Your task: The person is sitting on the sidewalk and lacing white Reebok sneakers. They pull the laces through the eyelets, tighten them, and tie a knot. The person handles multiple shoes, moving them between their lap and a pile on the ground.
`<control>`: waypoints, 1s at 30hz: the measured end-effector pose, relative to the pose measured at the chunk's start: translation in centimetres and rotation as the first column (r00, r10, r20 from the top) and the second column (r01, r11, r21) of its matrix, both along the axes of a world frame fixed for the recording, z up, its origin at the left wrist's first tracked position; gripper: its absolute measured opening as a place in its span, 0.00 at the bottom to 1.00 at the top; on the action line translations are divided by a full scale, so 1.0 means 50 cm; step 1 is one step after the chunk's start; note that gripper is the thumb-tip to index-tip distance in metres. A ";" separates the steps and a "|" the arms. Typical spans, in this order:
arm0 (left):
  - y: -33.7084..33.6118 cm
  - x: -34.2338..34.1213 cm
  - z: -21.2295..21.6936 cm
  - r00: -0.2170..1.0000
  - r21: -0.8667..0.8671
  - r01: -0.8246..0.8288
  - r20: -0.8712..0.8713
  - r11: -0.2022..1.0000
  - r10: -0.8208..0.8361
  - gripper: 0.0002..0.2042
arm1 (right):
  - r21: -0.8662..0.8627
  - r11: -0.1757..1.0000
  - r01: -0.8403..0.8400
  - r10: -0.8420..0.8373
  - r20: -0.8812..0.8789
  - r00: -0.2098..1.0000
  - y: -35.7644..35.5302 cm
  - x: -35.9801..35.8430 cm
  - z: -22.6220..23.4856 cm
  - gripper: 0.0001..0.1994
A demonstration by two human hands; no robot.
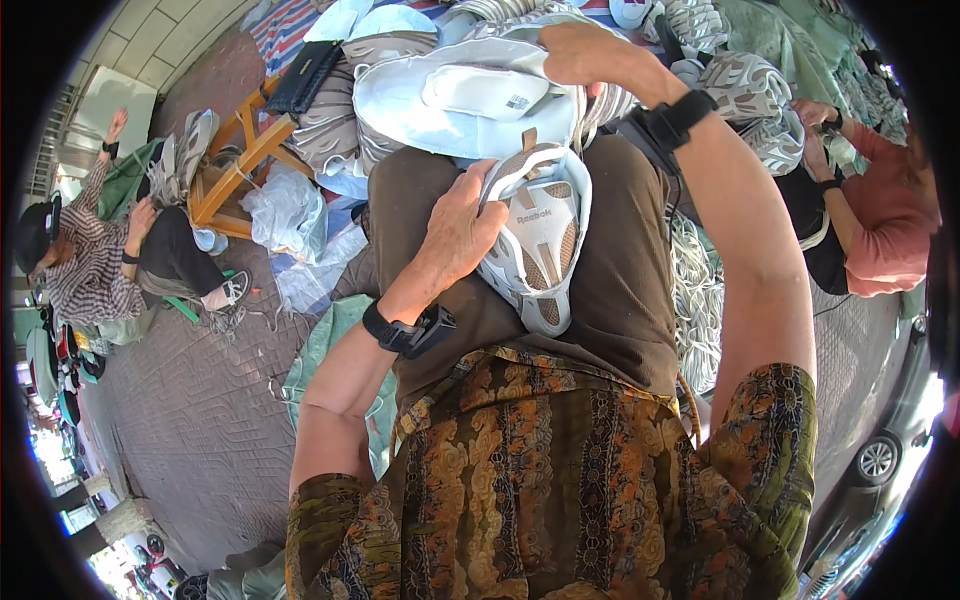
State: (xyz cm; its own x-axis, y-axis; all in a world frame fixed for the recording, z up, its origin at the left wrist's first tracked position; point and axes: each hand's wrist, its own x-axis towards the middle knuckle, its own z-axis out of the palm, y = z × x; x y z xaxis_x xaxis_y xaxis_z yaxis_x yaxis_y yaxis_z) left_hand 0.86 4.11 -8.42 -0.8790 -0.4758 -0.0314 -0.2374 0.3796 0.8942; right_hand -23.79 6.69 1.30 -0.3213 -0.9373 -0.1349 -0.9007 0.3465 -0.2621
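- Paved ground (200, 420) lies under heaps of white shoe parts (740, 90).
- One shoe upper (535, 235) rests on the lap, left hand (455, 230) gripping its edge.
- Right hand (585, 50), raised, clasps one pale sheet (440, 110).

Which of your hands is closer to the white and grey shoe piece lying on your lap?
Left. The left hand grips the white and grey shoe piece by its left edge. The right hand is raised above it, holding the pale blue sheet on the pile.
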 end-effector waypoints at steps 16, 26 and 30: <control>-0.084 -0.132 0.069 0.981 -0.449 0.156 -0.034 0.880 -0.191 0.16 | -0.142 0.963 -0.229 0.252 0.174 0.952 0.111 -0.016 -0.026 0.38; -0.080 -0.223 0.052 0.932 -0.318 0.346 0.223 0.883 -0.285 0.18 | -0.331 0.906 -0.263 0.279 0.001 0.960 0.126 -0.033 -0.088 0.19; -0.066 -0.246 0.069 0.907 -0.298 0.347 0.346 0.889 -0.238 0.15 | -0.368 0.902 -0.225 0.234 -0.018 0.972 0.129 -0.010 -0.091 0.17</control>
State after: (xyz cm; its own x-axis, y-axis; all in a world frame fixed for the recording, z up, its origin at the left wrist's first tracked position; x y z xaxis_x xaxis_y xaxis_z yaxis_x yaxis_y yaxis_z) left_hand -11.45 0.80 -4.97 -0.9553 -0.2260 -0.1906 -0.2956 0.7432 0.6002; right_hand -24.29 13.14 -3.23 -0.0924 -0.9700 0.2249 -0.9349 0.0068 -0.3549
